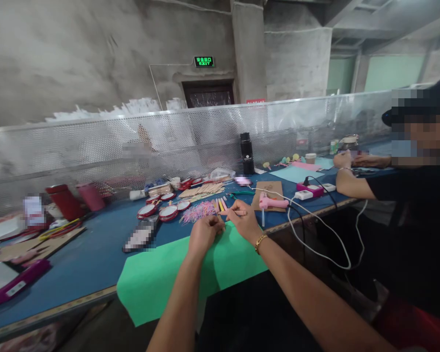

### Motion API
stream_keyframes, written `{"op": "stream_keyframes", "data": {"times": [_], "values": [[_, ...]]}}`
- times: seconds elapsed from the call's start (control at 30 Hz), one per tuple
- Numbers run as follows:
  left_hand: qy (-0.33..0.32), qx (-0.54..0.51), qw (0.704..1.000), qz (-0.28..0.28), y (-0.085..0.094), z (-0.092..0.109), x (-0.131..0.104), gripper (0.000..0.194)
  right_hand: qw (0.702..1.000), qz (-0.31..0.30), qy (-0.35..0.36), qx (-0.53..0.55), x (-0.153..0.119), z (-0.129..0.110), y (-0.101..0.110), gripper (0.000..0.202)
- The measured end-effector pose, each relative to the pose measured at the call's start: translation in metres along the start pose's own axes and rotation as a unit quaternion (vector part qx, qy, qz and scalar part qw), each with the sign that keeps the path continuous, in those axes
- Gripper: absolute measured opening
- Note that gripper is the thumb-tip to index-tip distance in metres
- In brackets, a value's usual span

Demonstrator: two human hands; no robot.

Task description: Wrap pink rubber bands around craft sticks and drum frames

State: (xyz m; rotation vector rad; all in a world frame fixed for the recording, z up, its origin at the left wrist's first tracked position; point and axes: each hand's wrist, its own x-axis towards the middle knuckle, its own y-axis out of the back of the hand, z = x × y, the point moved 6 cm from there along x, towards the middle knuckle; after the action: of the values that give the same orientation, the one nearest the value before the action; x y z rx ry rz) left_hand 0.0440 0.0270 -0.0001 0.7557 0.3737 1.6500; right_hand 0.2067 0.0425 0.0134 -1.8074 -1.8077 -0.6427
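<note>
A green sheet (157, 274) lies over the table's front edge and hangs down toward my lap. Above its far edge, my left hand (206, 232) has its fingers pressed together near a thin brown piece; what it grips is too small to make out. My right hand (244, 220), with a gold bracelet at the wrist, is closed on a pen (238, 212) whose tip points left toward the left hand. Just beyond the hands are several coloured markers (221, 203) and a pile of pink and purple strands (198, 212).
A pink glue gun (271, 202) rests on cardboard at the right, beside white cables and a power strip (310, 190). Small red-rimmed drums (168, 212) and a phone (141, 235) lie left. A black bottle (246, 154) stands behind. Another person works at far right.
</note>
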Motion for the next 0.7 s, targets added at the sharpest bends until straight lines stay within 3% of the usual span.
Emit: {"op": "stream_keyframes", "data": {"times": [0.13,0.5,0.7], "values": [[0.002,0.008,1.000,-0.001,0.0001,0.0000,-0.0002,0.021,1.000,0.025,0.006,-0.012,0.0001,0.0005,0.0036,0.020],[0.001,-0.008,1.000,-0.003,-0.0004,0.0031,-0.0012,0.023,1.000,-0.008,-0.004,0.010,-0.0007,-0.0065,-0.0007,0.021],[0.005,-0.009,1.000,0.008,0.0009,0.0035,-0.0022,0.020,1.000,0.023,0.000,-0.015,0.0000,0.0003,0.0034,0.020]]}}
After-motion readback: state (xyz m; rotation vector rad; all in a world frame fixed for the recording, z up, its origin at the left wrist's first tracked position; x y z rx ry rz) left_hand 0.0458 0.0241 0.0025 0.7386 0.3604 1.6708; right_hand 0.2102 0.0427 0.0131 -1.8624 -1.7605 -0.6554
